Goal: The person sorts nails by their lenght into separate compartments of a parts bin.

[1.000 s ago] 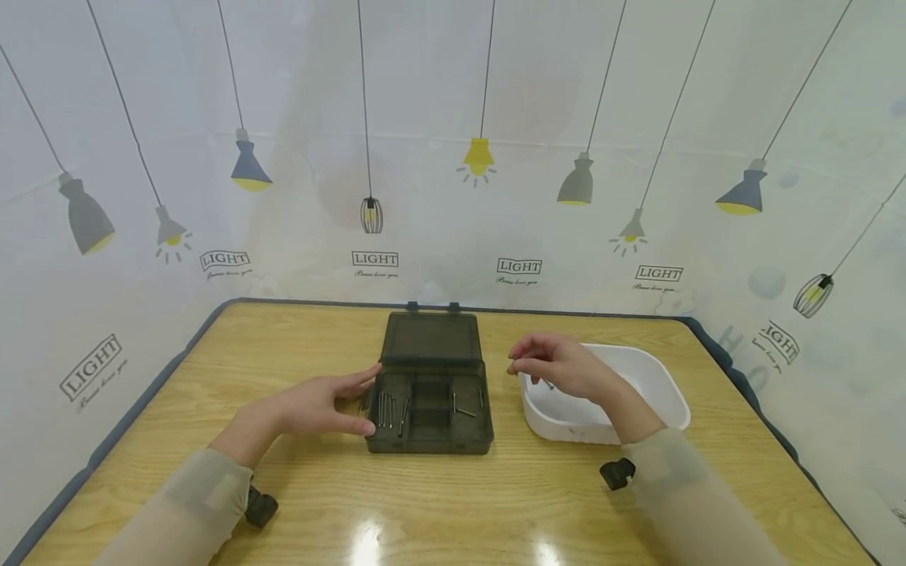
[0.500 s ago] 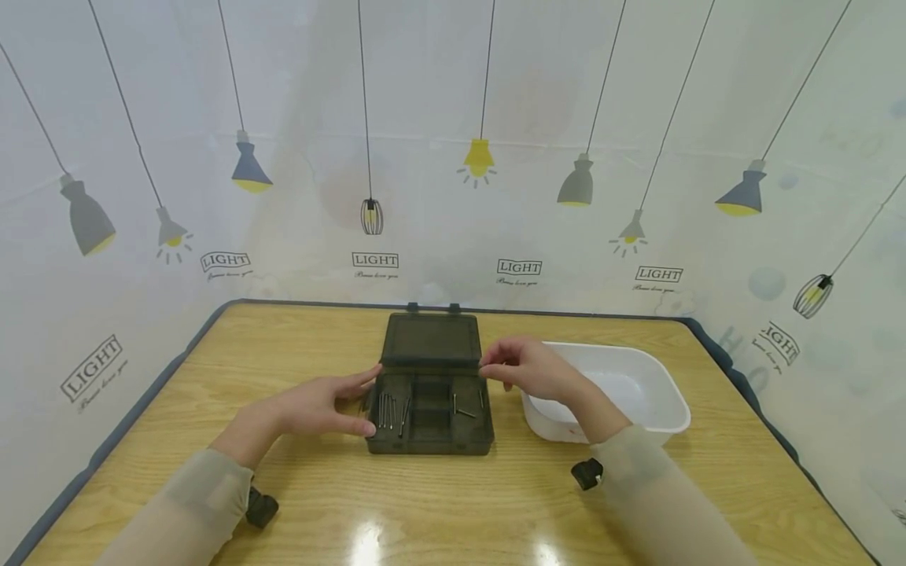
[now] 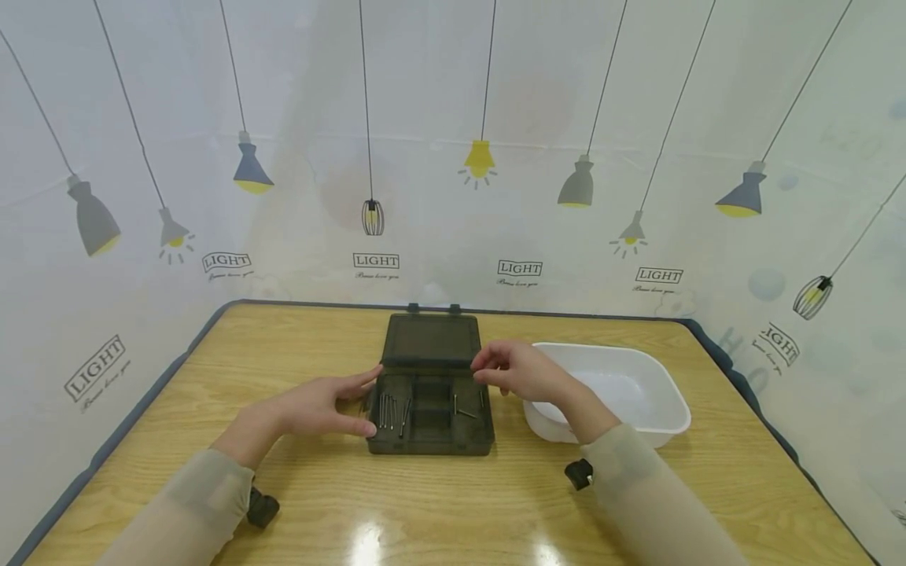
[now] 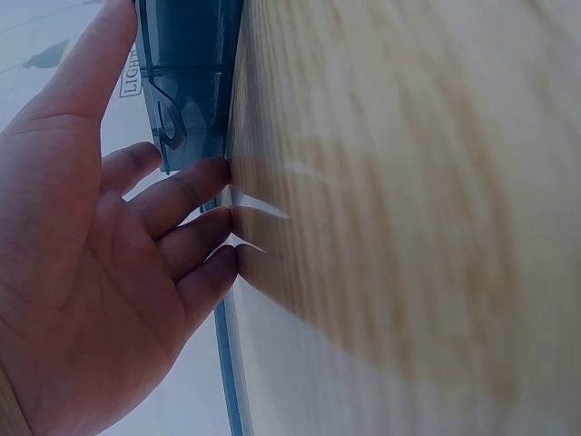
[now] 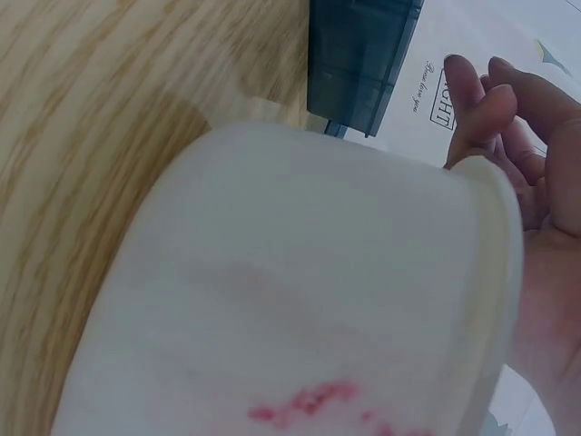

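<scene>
An open dark see-through plastic box (image 3: 430, 444) with compartments lies on the table, its lid (image 3: 432, 336) laid back. Slim metal rods (image 3: 385, 410), like long screws, lie in its left compartment; a few shorter metal pieces (image 3: 463, 412) lie in the right one. My left hand (image 3: 322, 405) rests at the box's left side, thumb at the front corner, fingers spread towards the back; in the left wrist view, fingertips (image 4: 213, 173) meet the tabletop. My right hand (image 3: 527, 371) hovers at the box's right rear edge, thumb and fingers slightly apart, with nothing visible between them.
A white tub (image 3: 675, 413) stands right of the box, under my right forearm; red marks show on its outer wall (image 5: 300, 236). The wooden table (image 3: 425, 503) ends at a printed curtain (image 3: 439, 220) behind the box.
My right hand has moved left from over the white tub to the box's right edge, and its pinched fingers have parted. The left hand and the box have stayed in place.
</scene>
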Available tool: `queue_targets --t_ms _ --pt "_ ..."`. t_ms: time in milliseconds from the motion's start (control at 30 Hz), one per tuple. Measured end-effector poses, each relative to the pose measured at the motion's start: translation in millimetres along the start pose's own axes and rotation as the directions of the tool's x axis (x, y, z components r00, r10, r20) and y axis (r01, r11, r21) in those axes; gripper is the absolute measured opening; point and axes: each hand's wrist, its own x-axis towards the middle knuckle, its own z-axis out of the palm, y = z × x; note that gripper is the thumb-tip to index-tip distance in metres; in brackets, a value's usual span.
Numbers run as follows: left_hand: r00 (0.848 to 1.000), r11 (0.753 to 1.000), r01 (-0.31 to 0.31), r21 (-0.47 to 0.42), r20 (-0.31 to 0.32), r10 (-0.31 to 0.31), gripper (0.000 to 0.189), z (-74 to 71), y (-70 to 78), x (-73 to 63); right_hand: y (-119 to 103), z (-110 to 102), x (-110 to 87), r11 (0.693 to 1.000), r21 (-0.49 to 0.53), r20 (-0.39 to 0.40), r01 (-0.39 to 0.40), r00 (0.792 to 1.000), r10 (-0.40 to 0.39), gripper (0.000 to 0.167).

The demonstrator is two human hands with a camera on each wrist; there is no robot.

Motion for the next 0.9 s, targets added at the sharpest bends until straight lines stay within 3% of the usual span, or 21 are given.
queue_targets --t_ms 367,633,900 --pt "1.000 1.000 0.007 -0.005 0.002 -0.007 0.109 -0.5 2.2 -1.4 10.3 -29.6 -16.1 0.999 0.021 -0.073 -0.042 0.996 0.044 0.021" --pt "1.000 1.000 0.011 0.005 -0.001 -0.011 0.109 -1.4 3.7 -1.4 44.7 -55.6 -32.0 0.994 0.030 -0.106 -0.103 0.989 0.106 0.020" --pt "1.000 1.000 0.009 -0.003 -0.004 -0.009 0.109 -0.2 2.7 -0.9 79.7 -67.8 -44.1 0.985 -0.023 -0.051 -0.169 0.984 0.168 0.022"
